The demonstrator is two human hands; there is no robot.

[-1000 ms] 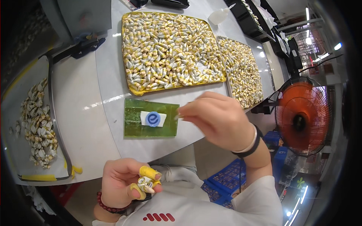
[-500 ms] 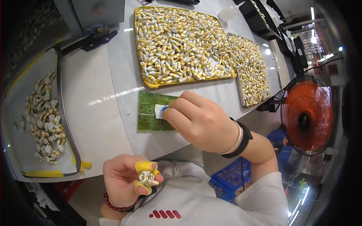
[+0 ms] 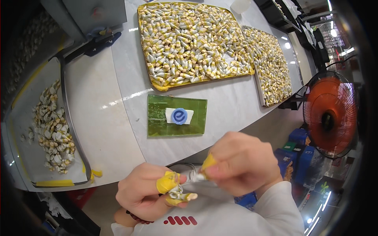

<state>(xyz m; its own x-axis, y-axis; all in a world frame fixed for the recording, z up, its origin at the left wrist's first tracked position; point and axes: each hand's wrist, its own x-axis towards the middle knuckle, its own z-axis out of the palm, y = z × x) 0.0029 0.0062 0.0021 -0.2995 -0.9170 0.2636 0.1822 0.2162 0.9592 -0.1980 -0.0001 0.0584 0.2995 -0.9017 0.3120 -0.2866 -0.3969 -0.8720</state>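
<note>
My left hand, with yellow tape on thumb and finger, pinches a small white-and-yellow wrapped piece with a tan tip. Close beside it, my right hand is closed, its yellow-taped thumb and finger pressed together. Motion smears that hand; a whitish bit shows at its fingertips, and I cannot make out what it is. On the table beyond both hands lies a green plate. A white block with a round blue knob rests on the plate, untouched.
A yellow-edged tray full of small wrapped pieces lies at the back, a second full tray to its right. At left, a paper-lined tray holds a loose pile. An orange fan stands at right, near blue crates.
My right hand has let go of the blue-knobbed block on the green plate and come back toward my body. It is now beside my left hand, which still holds the wrapped piece.
</note>
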